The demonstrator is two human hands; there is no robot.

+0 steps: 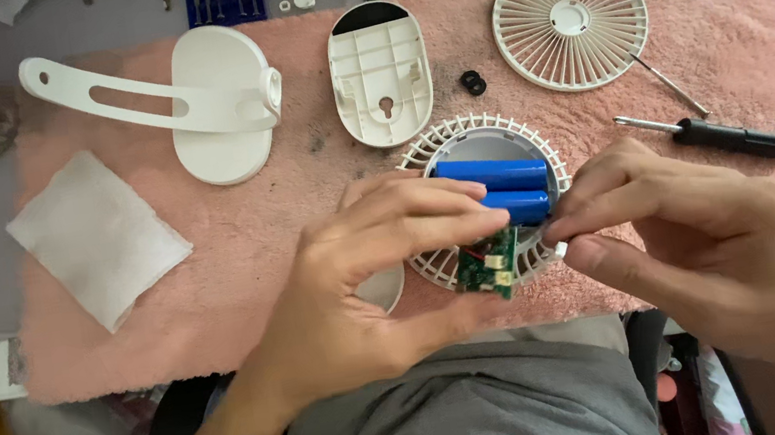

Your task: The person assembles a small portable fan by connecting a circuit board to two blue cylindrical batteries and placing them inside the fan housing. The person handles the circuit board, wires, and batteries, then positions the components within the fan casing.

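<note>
Nearest the camera is the person's grey-clad lap, and just above it the two hands meet over a pink towel, the landmark for everything else.

At the towel's left end lies a folded white cloth, half off its edge. Above and right of it, on the towel's upper left, sits a white oval base with a slotted arm. Next along the upper edge is a white oval cover, hollow side up, then a small black ring beside it.

At the towel's near edge, about midway, the left hand is closed with thumb and fingers pinching a small green circuit board, which it holds on edge and tilted, just in front of a round white fan housing. Two blue cylindrical cells lie in that housing side by side, their long axes running left to right, sloping slightly down to the right. They sit just above the board, between the two hands and touching neither clearly.

The right hand is closed too, its fingertips pinched at the housing's right rim by the cells' right ends, with something small and white at the thumb; what it is cannot be made out. Both hands are about equally near the cells.

On the towel's upper right rests a round white fan grille, and below it, toward the right end, a black-handled screwdriver.
</note>
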